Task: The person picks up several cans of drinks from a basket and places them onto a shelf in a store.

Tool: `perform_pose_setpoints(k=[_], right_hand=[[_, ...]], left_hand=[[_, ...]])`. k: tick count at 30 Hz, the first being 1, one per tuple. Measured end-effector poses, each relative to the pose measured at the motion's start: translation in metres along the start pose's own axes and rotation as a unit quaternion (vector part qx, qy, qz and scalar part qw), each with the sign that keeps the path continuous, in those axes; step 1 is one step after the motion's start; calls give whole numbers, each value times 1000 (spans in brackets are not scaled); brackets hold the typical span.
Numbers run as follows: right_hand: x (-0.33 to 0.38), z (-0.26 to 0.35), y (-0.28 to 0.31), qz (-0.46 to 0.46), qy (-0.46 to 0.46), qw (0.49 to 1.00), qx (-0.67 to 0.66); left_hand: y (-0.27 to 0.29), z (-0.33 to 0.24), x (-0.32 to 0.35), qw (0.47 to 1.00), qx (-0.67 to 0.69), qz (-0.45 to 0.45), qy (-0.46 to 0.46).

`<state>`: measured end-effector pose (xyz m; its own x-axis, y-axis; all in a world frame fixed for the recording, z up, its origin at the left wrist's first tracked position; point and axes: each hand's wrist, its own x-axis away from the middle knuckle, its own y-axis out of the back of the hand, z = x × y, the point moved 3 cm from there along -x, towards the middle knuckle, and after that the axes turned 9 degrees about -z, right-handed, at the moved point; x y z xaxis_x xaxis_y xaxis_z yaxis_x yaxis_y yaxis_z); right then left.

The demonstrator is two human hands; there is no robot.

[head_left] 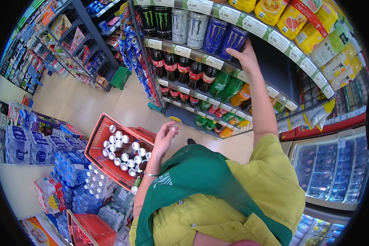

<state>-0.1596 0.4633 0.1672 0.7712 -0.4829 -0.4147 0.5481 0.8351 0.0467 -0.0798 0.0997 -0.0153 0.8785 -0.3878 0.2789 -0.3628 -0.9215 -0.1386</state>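
Blue can (pixel 232 41) at right hand (pixel 245 57) fingertips; left hand (pixel 165 137) loosely open over basket (pixel 95 141).

My right hand (pixel 245 56) touches the tall blue drink can (pixel 233 41) on the shelf — more tall cans stand left of it; my left hand (pixel 165 137) hovers just right of the red plastic basket (pixel 95 139) of silver-topped cans (pixel 125 153).

inside a small grocery shop: price-tagged shelves (pixel 217 61) of drink cans (pixel 197 26) and soda bottles (pixel 184 67) ahead, snack racks (pixel 82 45) far left, stacked packs of bottled water (pixel 69 164) near left, glass-fronted chillers (pixel 336 168) on the right.
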Motion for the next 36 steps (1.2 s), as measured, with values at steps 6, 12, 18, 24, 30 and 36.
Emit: perform_pose_setpoints(k=[6,12,18,24,30,36], right_hand=[[-1,-8,-12,17,22,1000,-3],[108,16,-52,-273,410,843,218],[300,-93,-273,350,-35,934,71],[449,-165,-424,620,21,779,87],[519,-225,-508,585,50,768,257],[517,-252,-528,625,-6,700,345]], left_hand=[[27,25,10,999,30,-22,6],[73,57,24,992,-56,-108,-20],[161,115,81,940,-210,-260,65],[234,159,122,851,-422,-199,239],[279,204,138,883,-302,-242,266],[283,233,145,912,-150,-299,240]])
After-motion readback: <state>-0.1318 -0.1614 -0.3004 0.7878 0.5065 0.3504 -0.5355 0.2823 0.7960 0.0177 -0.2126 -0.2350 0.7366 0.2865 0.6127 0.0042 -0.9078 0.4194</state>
